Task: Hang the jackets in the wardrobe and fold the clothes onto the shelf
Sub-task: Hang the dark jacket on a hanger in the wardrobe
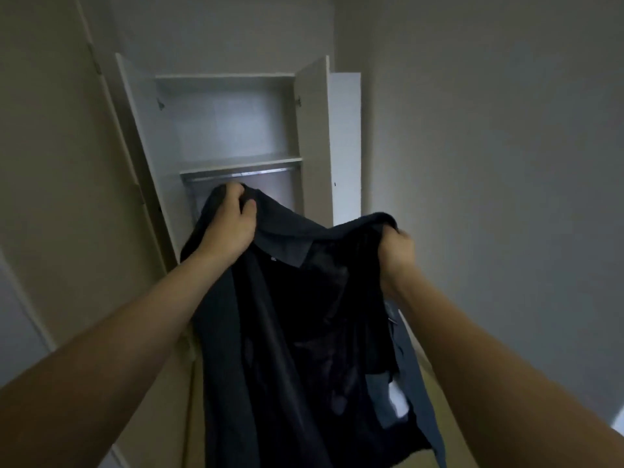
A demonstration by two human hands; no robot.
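Note:
A dark jacket (304,332) with a shiny dark lining hangs open in front of me, held up by its two shoulders. My left hand (233,217) grips the left shoulder near the collar, just below the wardrobe's metal hanging rail (239,173). My right hand (396,255) grips the right shoulder, lower and further right. The white wardrobe (233,130) stands open behind the jacket, with a bare shelf (243,162) above the rail. No hanger shows.
The wardrobe's two doors (314,130) stand swung outward on either side. A pale wall (489,163) runs along the right, and a beige door panel (50,163) fills the left. Yellowish floor (449,417) shows beneath the jacket at lower right.

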